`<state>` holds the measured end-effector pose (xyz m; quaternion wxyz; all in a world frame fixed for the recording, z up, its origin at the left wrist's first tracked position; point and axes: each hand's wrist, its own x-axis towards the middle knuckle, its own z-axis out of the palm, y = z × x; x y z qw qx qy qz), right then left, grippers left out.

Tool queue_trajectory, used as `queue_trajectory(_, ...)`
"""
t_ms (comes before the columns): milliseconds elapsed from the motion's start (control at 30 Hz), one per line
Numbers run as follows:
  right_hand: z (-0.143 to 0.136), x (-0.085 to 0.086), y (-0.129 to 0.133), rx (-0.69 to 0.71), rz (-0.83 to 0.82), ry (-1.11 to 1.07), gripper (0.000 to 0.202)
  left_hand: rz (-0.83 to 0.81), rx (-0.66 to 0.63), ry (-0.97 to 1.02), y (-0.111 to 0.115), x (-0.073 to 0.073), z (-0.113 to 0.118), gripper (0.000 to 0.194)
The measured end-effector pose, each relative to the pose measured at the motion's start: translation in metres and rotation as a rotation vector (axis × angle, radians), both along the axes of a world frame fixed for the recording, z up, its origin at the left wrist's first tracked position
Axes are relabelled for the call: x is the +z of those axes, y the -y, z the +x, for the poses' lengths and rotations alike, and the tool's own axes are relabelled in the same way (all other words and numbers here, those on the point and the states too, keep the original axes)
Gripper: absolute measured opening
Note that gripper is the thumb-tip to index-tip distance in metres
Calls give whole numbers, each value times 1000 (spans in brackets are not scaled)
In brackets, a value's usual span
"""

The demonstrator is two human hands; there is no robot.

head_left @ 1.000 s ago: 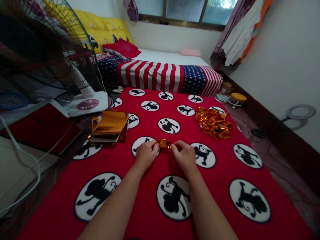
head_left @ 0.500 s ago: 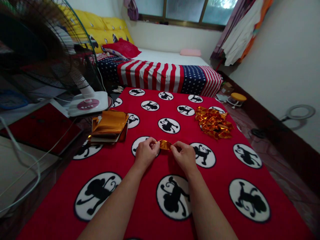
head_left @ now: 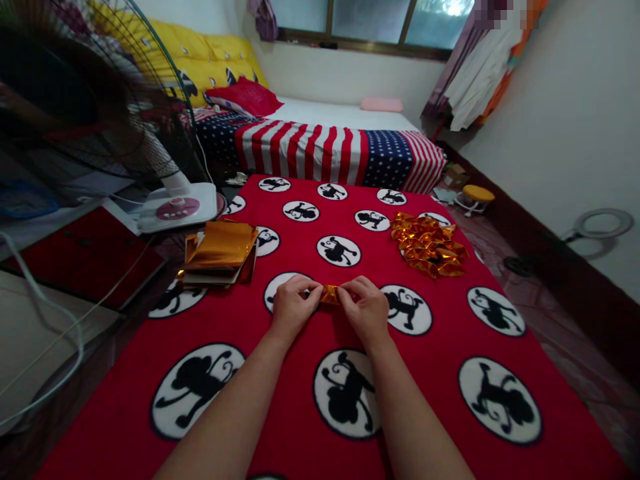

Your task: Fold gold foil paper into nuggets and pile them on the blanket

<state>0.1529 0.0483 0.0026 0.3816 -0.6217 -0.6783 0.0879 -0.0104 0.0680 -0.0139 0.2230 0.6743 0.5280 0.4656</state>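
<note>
A small piece of shiny orange-gold foil (head_left: 329, 295) is held between my two hands above the red cloth (head_left: 280, 427). My left hand (head_left: 294, 305) pinches its left end between thumb and fingertips. At the right end, my right hand (head_left: 365, 308) grips it in the same way. To the left lies a stack of gold foil sheets (head_left: 223, 248), its edges uneven. A pile of folded gold foil pieces (head_left: 428, 245) sits on the cloth at the right.
A fan (head_left: 177, 208) stands at the left, beyond the sheet stack. Behind the cloth is a bed with a striped and starred cover (head_left: 320, 148). A yellow stool (head_left: 479, 193) and a ring-shaped stand (head_left: 604, 223) are on the right.
My fingertips have come closer together on the foil piece, and less of it shows between them. The stack and the pile are unchanged.
</note>
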Motion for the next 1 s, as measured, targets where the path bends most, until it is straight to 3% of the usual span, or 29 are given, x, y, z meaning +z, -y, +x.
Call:
queue_trajectory(700,2,1,3,-19,-79,-135,19,-27,59,125,-1,1,-1,16)
queue_trajectory(867,17,1,-5,-216,-26,-188,21,-137,70,199,-3,2,-4,33)
queue_trajectory(1000,59,10,-26,-342,57,-173,23,-171,33,199,-4,0,-6,37)
